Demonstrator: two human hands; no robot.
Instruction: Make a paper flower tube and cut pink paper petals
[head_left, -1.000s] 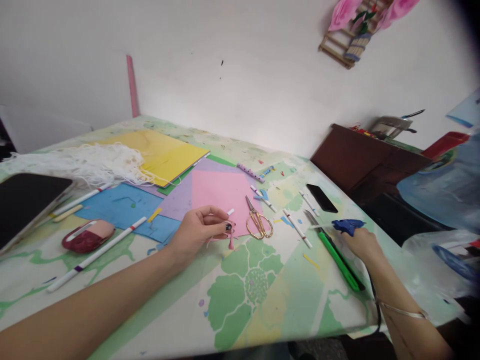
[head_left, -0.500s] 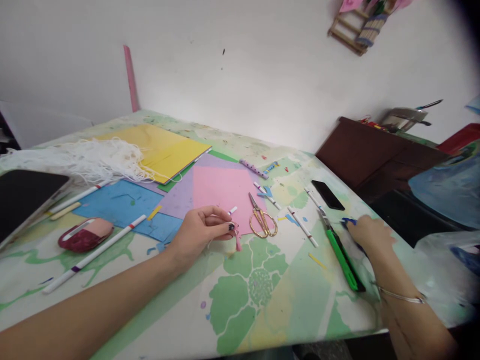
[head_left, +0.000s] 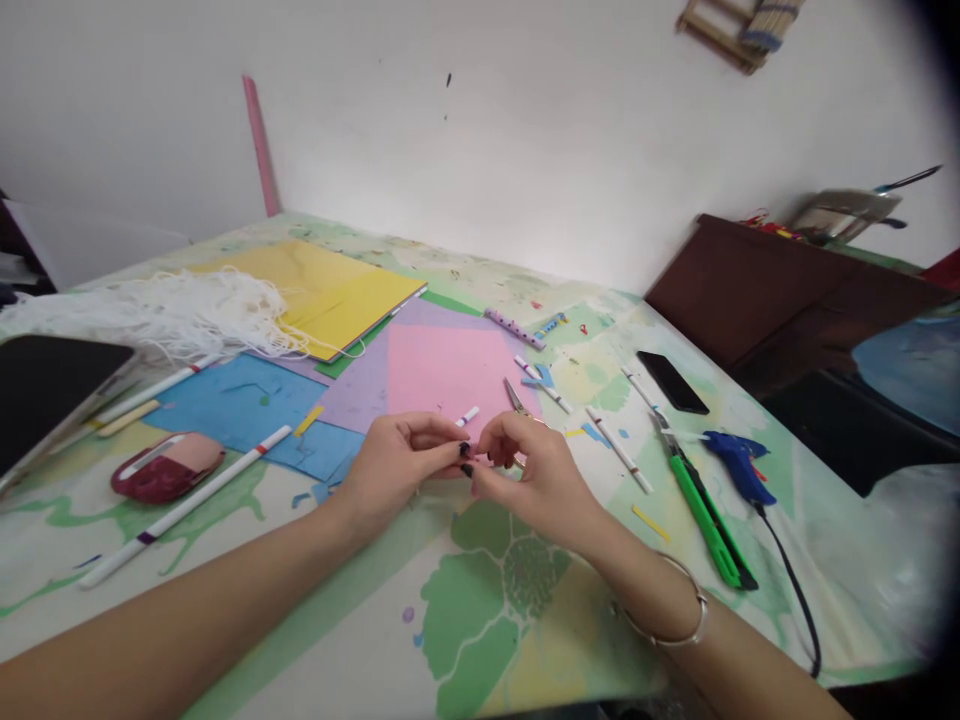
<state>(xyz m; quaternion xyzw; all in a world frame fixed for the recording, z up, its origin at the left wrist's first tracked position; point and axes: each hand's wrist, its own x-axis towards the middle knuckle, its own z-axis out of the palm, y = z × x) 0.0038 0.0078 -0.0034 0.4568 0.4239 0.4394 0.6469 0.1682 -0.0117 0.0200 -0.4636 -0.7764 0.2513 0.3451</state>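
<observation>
My left hand and my right hand meet above the front of the table, their fingertips pinched together. Between them is a small pink strip, mostly hidden by the fingers. Just behind lies a pink sheet on a purple one. Gold-handled scissors lie on the pink sheet, their handles largely covered by my right hand. To the right, a blue glue gun with a black cord rests beside a green utility knife.
White string is heaped by yellow sheets at the left. Blue sheets, a maroon-and-pink case and a white marker lie nearer. A black phone and several markers are on the right; a brown cabinet stands beyond.
My right hand has let go of the glue gun and moved left to the pink strip at my left hand. My left hand has stayed about where it was.
</observation>
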